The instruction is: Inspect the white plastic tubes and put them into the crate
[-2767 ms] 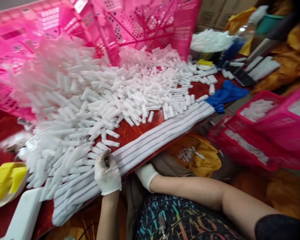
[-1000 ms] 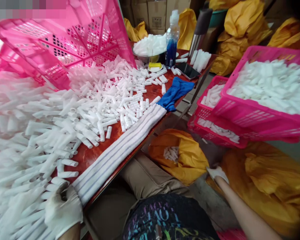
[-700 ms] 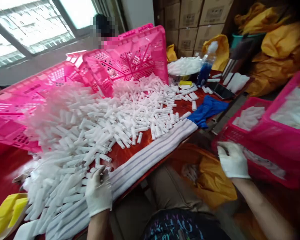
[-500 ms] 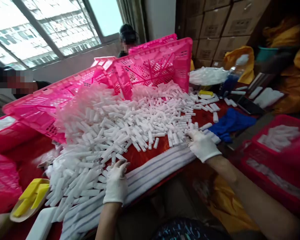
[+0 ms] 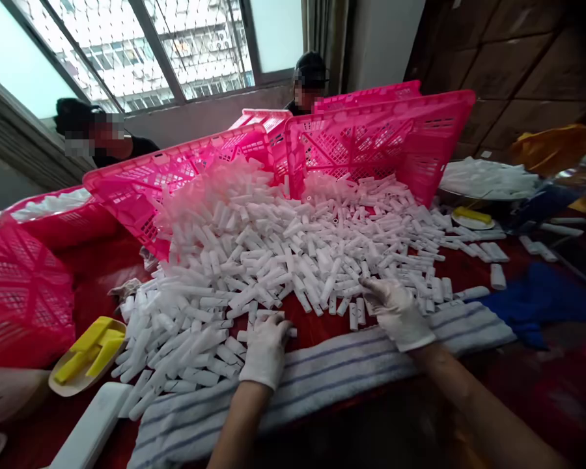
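A big heap of small white plastic tubes covers the red table. Along the near edge lies a rolled white towel with thin stripes. My left hand, in a white glove, rests on the towel's far side with its fingers curled over tubes at the heap's edge. My right hand, also gloved, lies on the towel farther right, fingers bent and touching the nearest tubes. What either hand holds, if anything, is hidden.
Tipped pink crates stand behind the heap, another at the left. A dish with yellow sponges sits near left, a blue cloth at right. Two people sit across the table by the window.
My right hand came up from the yellow bag below the table and landed on the towel by the tubes. My left hand slid forward onto the heap's edge. The view tilted up.
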The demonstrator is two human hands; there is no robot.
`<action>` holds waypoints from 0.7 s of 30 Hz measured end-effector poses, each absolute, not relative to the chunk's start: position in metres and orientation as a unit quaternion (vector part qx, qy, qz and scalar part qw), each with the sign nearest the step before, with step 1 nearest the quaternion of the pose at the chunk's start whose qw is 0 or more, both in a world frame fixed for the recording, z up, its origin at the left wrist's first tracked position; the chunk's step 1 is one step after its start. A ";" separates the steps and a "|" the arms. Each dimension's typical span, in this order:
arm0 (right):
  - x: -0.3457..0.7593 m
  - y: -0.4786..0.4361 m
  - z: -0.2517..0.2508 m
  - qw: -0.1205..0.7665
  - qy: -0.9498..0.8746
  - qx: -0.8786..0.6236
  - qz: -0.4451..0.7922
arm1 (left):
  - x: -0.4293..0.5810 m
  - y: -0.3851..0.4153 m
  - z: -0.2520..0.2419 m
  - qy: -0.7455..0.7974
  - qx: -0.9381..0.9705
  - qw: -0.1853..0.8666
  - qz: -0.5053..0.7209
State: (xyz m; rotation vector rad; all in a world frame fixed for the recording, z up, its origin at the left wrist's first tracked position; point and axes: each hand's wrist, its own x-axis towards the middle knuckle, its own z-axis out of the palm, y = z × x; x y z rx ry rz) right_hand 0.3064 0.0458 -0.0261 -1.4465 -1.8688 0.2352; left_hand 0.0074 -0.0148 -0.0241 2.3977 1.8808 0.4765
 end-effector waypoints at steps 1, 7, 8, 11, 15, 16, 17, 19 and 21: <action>0.304 0.043 -0.024 0.424 -0.705 -0.556 0.117 | 0.012 -0.013 -0.021 0.628 0.764 0.029 0.148; 0.276 0.022 -0.001 0.556 -0.499 -0.557 0.363 | 0.025 -0.011 -0.012 0.668 0.702 0.089 0.230; 0.270 0.019 0.006 0.566 -0.456 -0.536 0.431 | 0.031 -0.012 -0.012 0.654 0.688 0.120 0.290; 0.251 0.013 0.025 0.550 -0.350 -0.473 0.593 | 0.058 -0.019 -0.009 0.595 0.605 0.276 0.452; 0.234 0.013 0.042 0.549 -0.283 -0.432 0.658 | 0.091 -0.028 -0.002 0.562 0.554 0.387 0.477; 0.232 0.015 0.043 0.557 -0.276 -0.430 0.654 | 0.094 -0.030 0.000 0.557 0.565 0.375 0.479; 0.231 0.017 0.043 0.567 -0.273 -0.435 0.644 | 0.096 -0.031 0.002 0.554 0.575 0.357 0.485; 0.231 0.021 0.040 0.582 -0.272 -0.456 0.616 | 0.097 -0.034 0.004 0.563 0.575 0.333 0.492; 0.233 0.023 0.036 0.596 -0.273 -0.474 0.588 | 0.095 -0.036 0.007 0.586 0.534 0.370 0.485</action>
